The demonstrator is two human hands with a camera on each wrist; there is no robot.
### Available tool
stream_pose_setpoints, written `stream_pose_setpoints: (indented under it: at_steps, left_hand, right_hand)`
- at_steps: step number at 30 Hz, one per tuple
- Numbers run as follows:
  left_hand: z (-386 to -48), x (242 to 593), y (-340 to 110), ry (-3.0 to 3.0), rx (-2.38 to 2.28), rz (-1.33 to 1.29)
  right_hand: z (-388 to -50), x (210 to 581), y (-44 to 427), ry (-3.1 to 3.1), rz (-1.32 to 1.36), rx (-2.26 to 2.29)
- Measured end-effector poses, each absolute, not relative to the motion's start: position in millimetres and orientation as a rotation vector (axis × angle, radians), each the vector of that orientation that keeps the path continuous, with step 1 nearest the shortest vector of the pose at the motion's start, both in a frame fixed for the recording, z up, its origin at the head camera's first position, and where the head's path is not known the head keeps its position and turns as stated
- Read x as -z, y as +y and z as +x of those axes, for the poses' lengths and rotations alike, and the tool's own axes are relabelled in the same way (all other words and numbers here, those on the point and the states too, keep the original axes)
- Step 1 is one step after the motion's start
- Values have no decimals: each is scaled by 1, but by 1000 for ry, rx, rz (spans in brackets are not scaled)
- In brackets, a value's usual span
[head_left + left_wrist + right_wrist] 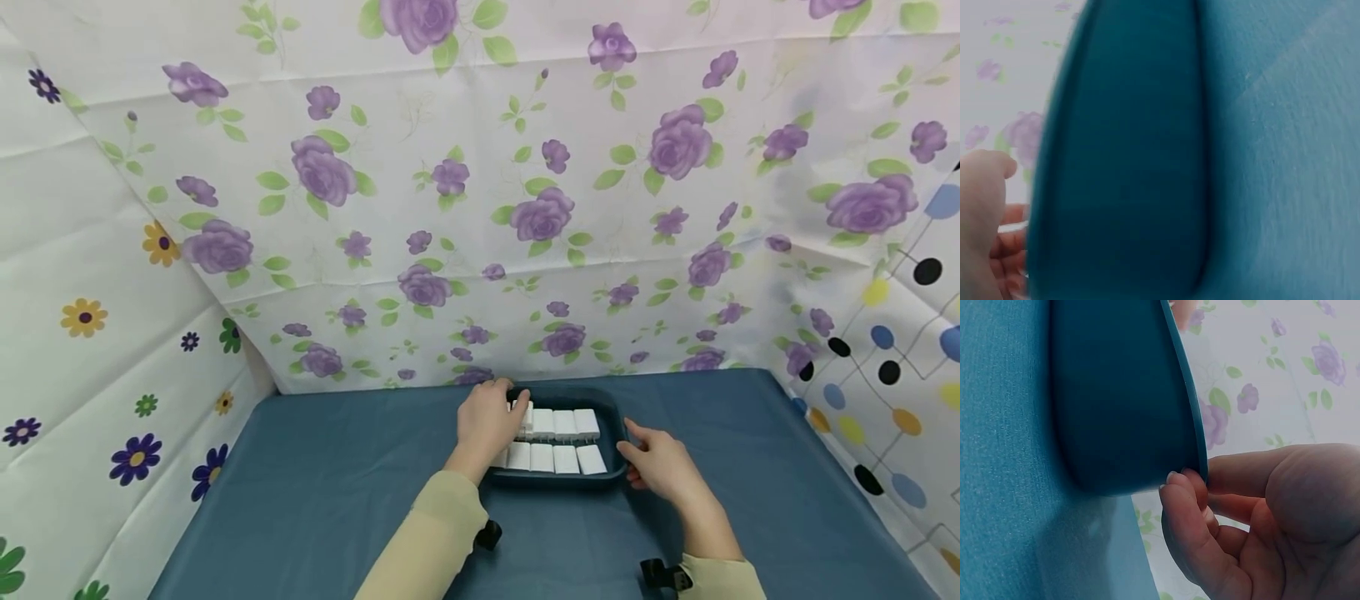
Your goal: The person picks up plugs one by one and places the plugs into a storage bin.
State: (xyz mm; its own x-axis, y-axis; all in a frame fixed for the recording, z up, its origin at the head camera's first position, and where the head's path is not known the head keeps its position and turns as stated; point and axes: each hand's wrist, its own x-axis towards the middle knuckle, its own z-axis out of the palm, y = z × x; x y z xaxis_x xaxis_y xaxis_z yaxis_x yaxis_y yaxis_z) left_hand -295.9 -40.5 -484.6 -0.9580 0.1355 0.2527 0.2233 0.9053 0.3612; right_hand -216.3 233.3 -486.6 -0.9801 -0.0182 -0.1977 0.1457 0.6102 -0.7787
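Observation:
A dark blue-green tray [555, 479] holds two rows of white boxy plug adapters [565, 425], some showing small metal prongs. My left hand [483, 421] reaches over the tray's left end. Its thumb lies against a white adapter [528, 417] that stands higher than its neighbours, and the fingers curl on its far side, mostly hidden. In the left wrist view the tray wall [1129, 150] covers part of that hand [982, 219]. At the tray's right end my right hand [663, 462] pinches the rim between thumb and fingers, plain in the right wrist view [1260, 519].
A blue cloth [337, 492] covers the table under the tray. Behind it hangs a white curtain with purple flowers [540, 217]. Patterned sheets stand at the left [82, 317] and right [911, 367]. Black straps [660, 575] sit by the sleeves.

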Motion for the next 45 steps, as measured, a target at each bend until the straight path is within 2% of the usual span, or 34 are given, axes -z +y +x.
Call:
stream_pose_setpoints:
  at_steps: [10, 23, 45]
  left_hand:
    - [-278, 466, -81, -2616, 769, -278]
    - [-268, 481, -124, -2613, 850, -106]
    - [-266, 494, -143, -2790, 861, -46]
  right_hand:
    - [-217, 485, 234, 2654, 94, 1285]
    - [-216, 485, 234, 2645, 84, 1273]
    - [-218, 484, 231, 2645, 71, 1253]
